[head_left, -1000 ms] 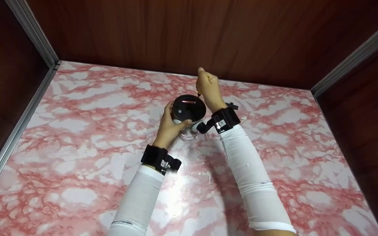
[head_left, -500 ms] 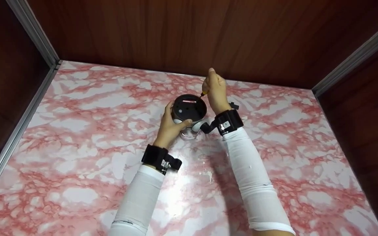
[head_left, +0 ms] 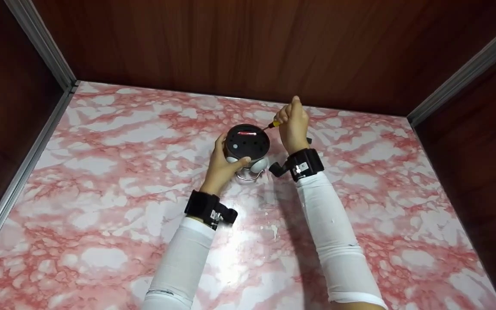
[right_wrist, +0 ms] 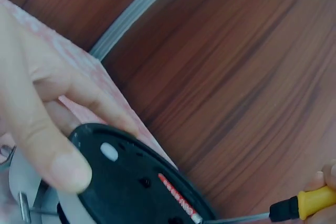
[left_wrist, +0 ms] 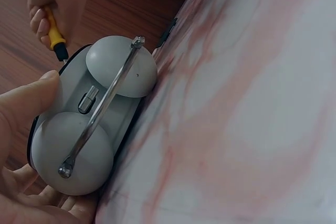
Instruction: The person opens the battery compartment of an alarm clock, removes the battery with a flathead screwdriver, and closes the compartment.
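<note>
A twin-bell alarm clock (head_left: 248, 148) has its black back turned up, with a red strip near the far edge. My left hand (head_left: 223, 165) grips it from the left, thumb over the near side of the back. Two pale bells (left_wrist: 58, 140), a metal carrying handle (left_wrist: 107, 98) and a small hammer (left_wrist: 88, 99) face the left wrist camera. My right hand (head_left: 293, 123) holds a screwdriver (right_wrist: 315, 203) by its yellow and black handle, right of the clock. The shaft leans in low, its tip at the back's edge beside the red strip (right_wrist: 178, 198).
The clock is over a red-and-white marbled tabletop (head_left: 101, 206). A dark wood panel (head_left: 230, 47) rises behind the hands, with more panels at left and right. Metal strips (head_left: 45, 47) run along the corners. Each wrist wears a black camera strap (head_left: 306, 163).
My right hand has moved right and slightly nearer, tilting the screwdriver lower so more of its handle and shaft show. The left hand and clock stay almost in place.
</note>
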The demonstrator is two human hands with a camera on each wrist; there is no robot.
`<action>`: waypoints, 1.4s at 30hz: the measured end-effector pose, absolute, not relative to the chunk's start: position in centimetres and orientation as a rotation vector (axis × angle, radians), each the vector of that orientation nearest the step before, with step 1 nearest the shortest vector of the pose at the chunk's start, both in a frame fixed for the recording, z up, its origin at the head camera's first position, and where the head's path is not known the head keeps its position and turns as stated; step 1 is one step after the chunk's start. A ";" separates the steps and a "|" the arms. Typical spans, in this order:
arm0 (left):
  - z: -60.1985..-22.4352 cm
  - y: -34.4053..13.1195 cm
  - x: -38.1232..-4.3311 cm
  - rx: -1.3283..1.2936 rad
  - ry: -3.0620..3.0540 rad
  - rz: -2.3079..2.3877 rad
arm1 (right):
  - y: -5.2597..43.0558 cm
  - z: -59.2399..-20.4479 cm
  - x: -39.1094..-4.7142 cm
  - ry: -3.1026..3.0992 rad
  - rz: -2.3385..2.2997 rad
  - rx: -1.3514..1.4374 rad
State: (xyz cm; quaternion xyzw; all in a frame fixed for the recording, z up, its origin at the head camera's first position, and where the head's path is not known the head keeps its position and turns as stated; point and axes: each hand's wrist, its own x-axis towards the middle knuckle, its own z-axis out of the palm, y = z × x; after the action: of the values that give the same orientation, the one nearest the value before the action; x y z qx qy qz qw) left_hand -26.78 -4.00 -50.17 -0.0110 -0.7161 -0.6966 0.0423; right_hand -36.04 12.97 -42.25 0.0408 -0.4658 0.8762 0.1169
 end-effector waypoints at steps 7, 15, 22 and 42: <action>-50.4 -4.0 -26.7 -0.002 -2.181 -2.180 | 13.8 -43.3 -35.9 -1.128 2.646 -0.030; -50.6 -3.9 -26.8 -0.036 -2.169 -2.165 | 14.7 -44.0 -35.9 -0.886 2.752 -0.166; -50.7 -3.8 -26.8 -0.042 -2.212 -2.092 | 14.8 -44.4 -35.6 -0.743 2.760 -0.261; -50.1 -4.0 -26.9 -0.042 -2.214 -2.096 | 13.9 -45.1 -34.8 -0.580 2.685 -0.283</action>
State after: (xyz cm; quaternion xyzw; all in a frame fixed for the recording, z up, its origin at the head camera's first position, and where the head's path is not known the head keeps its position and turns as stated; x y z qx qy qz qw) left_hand -26.90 -4.04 -50.15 -0.0138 -0.7253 -0.6867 0.0465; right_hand -34.81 13.91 -45.13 -0.1007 -0.2061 0.9548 0.1889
